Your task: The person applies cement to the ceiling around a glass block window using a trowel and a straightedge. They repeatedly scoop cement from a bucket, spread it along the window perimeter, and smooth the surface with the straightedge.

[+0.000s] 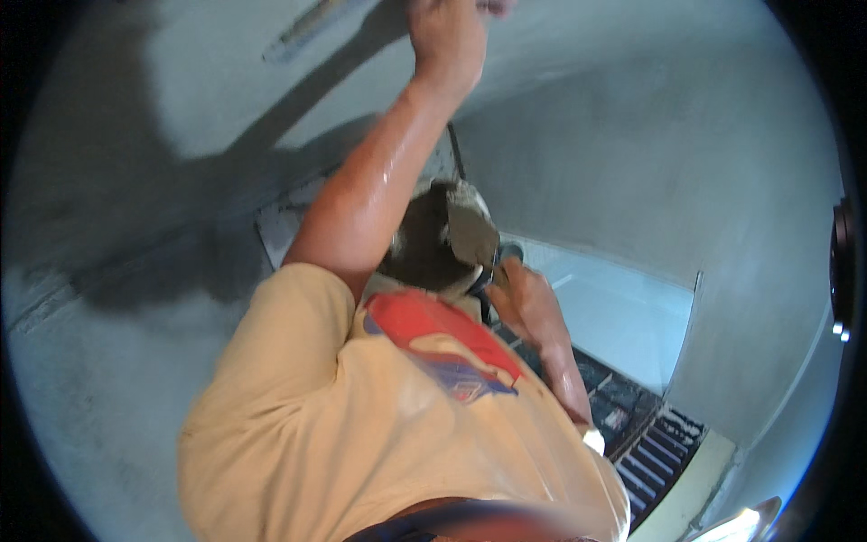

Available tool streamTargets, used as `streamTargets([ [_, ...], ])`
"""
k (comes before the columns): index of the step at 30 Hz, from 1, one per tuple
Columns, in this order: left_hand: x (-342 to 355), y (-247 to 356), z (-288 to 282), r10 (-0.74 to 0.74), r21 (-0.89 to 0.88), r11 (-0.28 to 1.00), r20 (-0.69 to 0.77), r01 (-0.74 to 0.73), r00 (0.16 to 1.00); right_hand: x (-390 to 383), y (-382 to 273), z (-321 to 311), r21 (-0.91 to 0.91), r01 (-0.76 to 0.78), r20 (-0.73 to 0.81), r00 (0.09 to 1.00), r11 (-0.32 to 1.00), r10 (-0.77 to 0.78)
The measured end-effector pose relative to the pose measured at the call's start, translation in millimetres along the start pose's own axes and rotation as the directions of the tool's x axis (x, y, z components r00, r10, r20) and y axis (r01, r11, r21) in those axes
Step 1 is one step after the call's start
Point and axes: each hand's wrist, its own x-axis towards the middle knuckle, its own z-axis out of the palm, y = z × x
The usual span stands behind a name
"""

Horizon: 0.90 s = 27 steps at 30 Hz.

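Here, a person in a yellow shirt reaches the left arm up along a gray wall. The left hand is at the very top — the edge cuts off most of its fingers, so nobody can tell if it is gripping anything. Near it, to the left, a long, thin tool lies against the gray surface, and its upper end is cut off too.

The right hand is low down, its fingers closed around the handle of a trowel. The handle is mostly hidden by the hand. The gray blade is over a tub with wet, dark mud inside. The left arm and the shirt hide part of the tub.

Beside the right arm is a shiny pale panel. Lower down is a dark rack with bars, partly behind the shirt. A dark thing at the right rim is hard to make out.
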Motion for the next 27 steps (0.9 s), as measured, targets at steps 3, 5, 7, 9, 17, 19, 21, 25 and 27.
streamTargets([
  [3, -1.7, 5.6, 2.6, -0.030, 0.077, 0.997, 0.045, 0.027, 0.999, -27.1, -20.7, -48.7, 0.107, -0.011, -0.063, 0.998, 0.994, 0.018],
  [5, -2.4, 4.2, 6.6, -0.045, 0.091, 0.995, 0.034, 0.042, 0.998, -37.9, -29.1, -76.7, 0.179, 0.074, -0.211, 0.977, 0.981, -0.035],
  [7, -9.4, 18.5, 10.3, -0.049, 0.140, 0.989, -0.006, 0.050, 0.999, -42.9, -35.8, -96.8, 0.222, 0.199, -0.383, 0.918, 0.955, -0.103],
  [9, -9.3, 20.9, 8.7, -0.041, 0.121, 0.992, -0.018, 0.042, 0.999, -33.0, -48.2, -112.3, 0.174, 0.339, -0.492, 0.843, 0.924, -0.217],
  [17, -9.1, -16.7, -1.0, -0.080, -0.259, 0.964, -0.074, 0.058, 0.994, 80.8, -93.3, -132.0, 0.727, 0.612, -0.424, 0.756, 0.310, -0.498],
  [19, -15.3, -16.6, -3.2, -0.074, -0.264, 0.963, -0.038, 0.061, 0.997, 98.0, -94.1, -127.0, 0.792, 0.563, -0.392, 0.766, 0.236, -0.510],
  [21, -17.0, -15.1, -2.6, -0.054, -0.129, 0.990, -0.043, 0.048, 0.998, 110.2, -95.3, -121.6, 0.830, 0.523, -0.380, 0.784, 0.192, -0.490],
  [25, -13.7, -23.1, -4.6, -0.083, -0.184, 0.980, -0.057, 0.072, 0.995, 121.9, -90.5, -114.4, 0.841, 0.510, -0.364, 0.780, 0.181, -0.508],
  [27, -13.1, -27.6, -3.8, -0.065, -0.181, 0.982, -0.038, 0.057, 0.997, 122.2, -97.3, -110.8, 0.850, 0.501, -0.366, 0.784, 0.164, -0.501],
])
